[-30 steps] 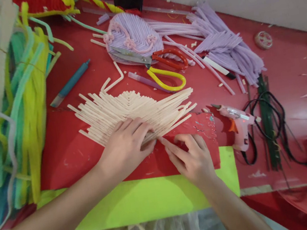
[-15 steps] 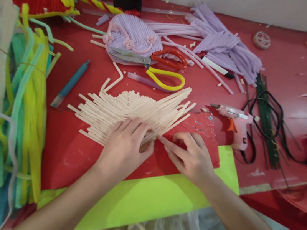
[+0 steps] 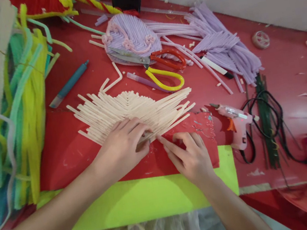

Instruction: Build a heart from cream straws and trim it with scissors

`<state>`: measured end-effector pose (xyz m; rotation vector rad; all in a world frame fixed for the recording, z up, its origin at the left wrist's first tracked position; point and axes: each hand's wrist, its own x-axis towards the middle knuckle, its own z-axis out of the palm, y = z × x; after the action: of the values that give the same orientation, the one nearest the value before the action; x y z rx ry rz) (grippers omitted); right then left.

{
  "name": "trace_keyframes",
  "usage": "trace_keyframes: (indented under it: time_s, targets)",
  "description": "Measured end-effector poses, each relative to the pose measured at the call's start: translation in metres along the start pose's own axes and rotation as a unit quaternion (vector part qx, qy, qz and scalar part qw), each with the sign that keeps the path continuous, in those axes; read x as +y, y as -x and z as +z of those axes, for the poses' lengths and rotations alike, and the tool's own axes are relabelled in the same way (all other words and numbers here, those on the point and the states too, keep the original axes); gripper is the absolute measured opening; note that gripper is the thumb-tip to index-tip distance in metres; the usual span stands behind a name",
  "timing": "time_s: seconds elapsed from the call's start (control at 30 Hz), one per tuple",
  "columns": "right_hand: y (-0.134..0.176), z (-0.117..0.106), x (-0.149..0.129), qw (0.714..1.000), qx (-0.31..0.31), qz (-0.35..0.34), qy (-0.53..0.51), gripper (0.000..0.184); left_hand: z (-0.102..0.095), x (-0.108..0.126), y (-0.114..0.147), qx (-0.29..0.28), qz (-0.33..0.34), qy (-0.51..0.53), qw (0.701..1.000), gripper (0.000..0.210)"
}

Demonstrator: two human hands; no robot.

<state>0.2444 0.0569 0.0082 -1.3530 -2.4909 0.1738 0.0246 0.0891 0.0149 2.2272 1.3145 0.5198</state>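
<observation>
Fan of cream stems (image 3: 132, 108) on red mat (image 3: 155, 165), near side of desk (image 3: 284, 59). Likely light, soft, bendy; hold flat by the middle. Left hand (image 3: 124, 141) lies over it, right hand (image 3: 191, 157) at near edge; whether fingers clamp, I cannot tell.

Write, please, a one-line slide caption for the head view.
Left fingers and right fingers touch fanned cream strips, with scissors lying beyond.

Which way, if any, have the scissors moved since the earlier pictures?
No, the scissors have not visibly moved: they cross the same part of the purple pad as before.
</observation>
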Motion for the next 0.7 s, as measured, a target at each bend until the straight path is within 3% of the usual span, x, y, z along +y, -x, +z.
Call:
trace_keyframes:
  time_s: [0.23,0.7]
  targets:
    - [0.0022,0.0001,0.0023,0.998,0.049,0.042,-0.013,0.039,0.0008,-0.0006,-0.0012,-0.001,0.001,0.004,1.000,0.017]
    - [0.0012,0.0024,0.0046,0.995,0.071,0.052,-0.037,0.040,0.0012,-0.0029,-0.0020,0.002,0.003,0.009,1.000,0.018]
